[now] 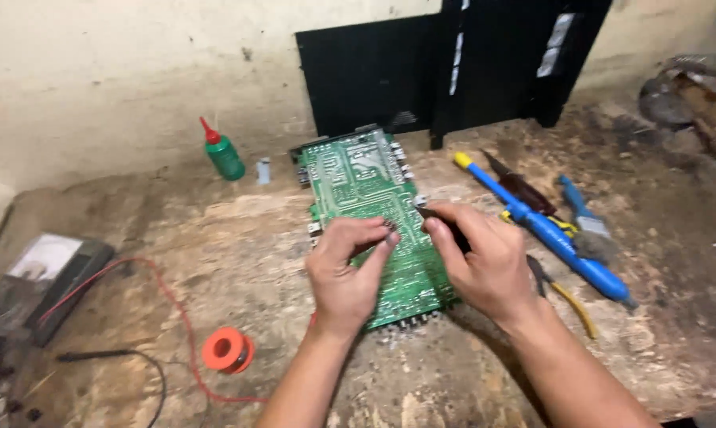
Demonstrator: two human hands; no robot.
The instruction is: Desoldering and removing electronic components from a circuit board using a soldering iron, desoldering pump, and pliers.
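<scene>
Both forearms come in from the near edge of the worn, stained wooden bench [215, 238]. Left hand [346, 273] curled, fingertips pinched near a small dark part on the green rectangular circuit board [358, 182]; whether the grip actually holds it, cannot tell. Right hand [484, 261] closed around a dark slim tool [433, 214], tip at the board's right edge.

Board lies flat, mid-bench, solder side up. Long axis runs near edge to far edge, tilted slightly left at the far end, toward the black metal panel [366, 75] against the wall.

Risks, as a judgement: tool tip could slip and scratch traces; board sits loose, so pressure may skid it.

Nearby: blue-and-yellow desoldering pump [548, 226] right; orange solder spool [227, 350] and red wire [168, 293] left; green bottle with red nozzle [225, 154] far left.
</scene>
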